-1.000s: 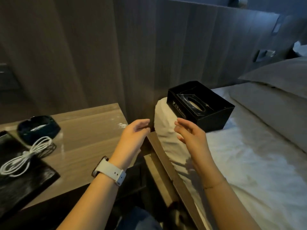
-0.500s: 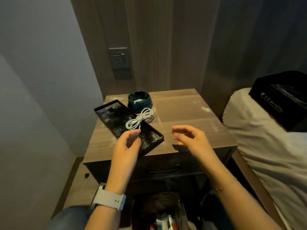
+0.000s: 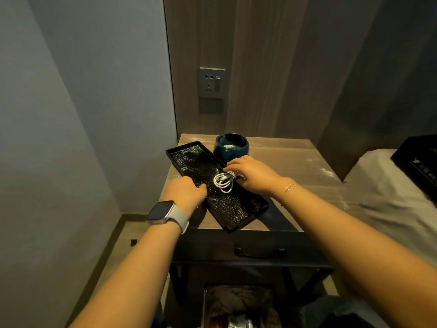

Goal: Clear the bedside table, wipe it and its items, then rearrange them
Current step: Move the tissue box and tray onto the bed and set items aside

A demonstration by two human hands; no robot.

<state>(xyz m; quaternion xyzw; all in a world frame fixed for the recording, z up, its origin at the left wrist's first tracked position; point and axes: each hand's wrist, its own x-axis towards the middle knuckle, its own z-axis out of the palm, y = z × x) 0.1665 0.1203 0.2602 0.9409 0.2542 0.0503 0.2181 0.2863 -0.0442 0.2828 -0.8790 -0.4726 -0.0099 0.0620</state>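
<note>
Head view: both hands down on the long black speckled tray (image 3: 203,171), clearing not yet finished.

The tray lies slantwise from the worktop's (image 3: 290,162) back-left corner to its front edge, a coiled white cable (image 3: 223,183) on its middle and a dark teal ceramic bowl (image 3: 231,146) just behind. The right hand (image 3: 254,175) has its fingers (image 3: 233,165) curled at the cable's tied end, seemingly pinching it; the left hand (image 3: 186,191) rests on the tray's left rim with relaxed fingers. A black box (image 3: 418,162) sits on the bed. Next, I'd judge, the cable should lift off whole, then tray and bowl, before wiping.
</note>
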